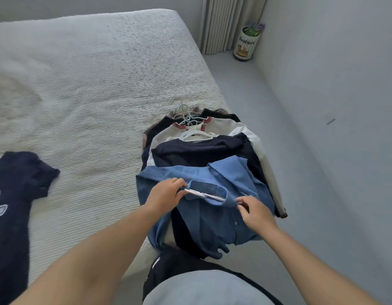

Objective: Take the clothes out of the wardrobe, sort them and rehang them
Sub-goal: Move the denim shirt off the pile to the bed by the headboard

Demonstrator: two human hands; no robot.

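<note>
A blue denim shirt [212, 219] lies on top of a pile of clothes [201, 148] at the bed's right edge. A white hanger [205, 195] sits in the shirt's collar. My left hand [166, 193] grips the hanger's left end. My right hand [255, 211] pinches its right end together with the shirt's shoulder. Under the shirt lie a dark navy top, a cream sweater with red stitching and a black one, their hanger hooks [183, 110] pointing away from me.
A navy T-shirt with a light print [14, 194] lies flat on the white bedspread [91, 84] at the left. A grey floor strip [278, 128] runs between bed and wall. A printed bin [245, 44] stands in the far corner by a curtain.
</note>
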